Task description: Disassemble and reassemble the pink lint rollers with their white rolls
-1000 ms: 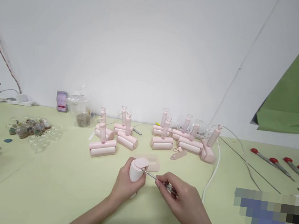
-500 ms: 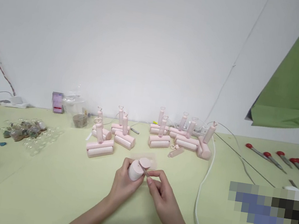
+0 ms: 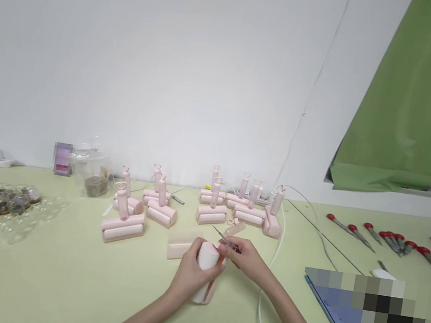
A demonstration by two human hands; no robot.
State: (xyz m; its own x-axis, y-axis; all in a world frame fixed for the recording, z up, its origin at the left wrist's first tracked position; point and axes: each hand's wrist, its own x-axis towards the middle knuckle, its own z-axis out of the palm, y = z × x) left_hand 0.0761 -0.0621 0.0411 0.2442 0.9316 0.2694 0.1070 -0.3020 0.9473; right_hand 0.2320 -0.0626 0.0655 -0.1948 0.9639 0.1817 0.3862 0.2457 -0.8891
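Note:
My left hand (image 3: 192, 274) is wrapped round the head of a pink lint roller (image 3: 208, 257), a white roll partly in a pink cover. It stands upright with its round end facing up. My right hand (image 3: 240, 254) is closed on a thin pointed metal tool (image 3: 223, 234), perhaps tweezers; its tip points up and left, off the roll. The right fingertips touch the pink end of the roller. Just behind the left hand lies a pale pink cover piece (image 3: 182, 243). A loose pink handle with a loop (image 3: 234, 228) lies behind the right hand.
Pink lint rollers (image 3: 122, 228) with upright handles stand in groups along the back. Glass pieces (image 3: 6, 203) on bubble wrap and a clear plastic tub (image 3: 94, 176) are at left. Right of my hands run a white cable (image 3: 274, 257) and several red-topped tools (image 3: 390, 239).
The roller is now upright, its pink side facing down the front. The tool tip has left the roller's end, and my right fingers have moved onto it. The view has shifted right.

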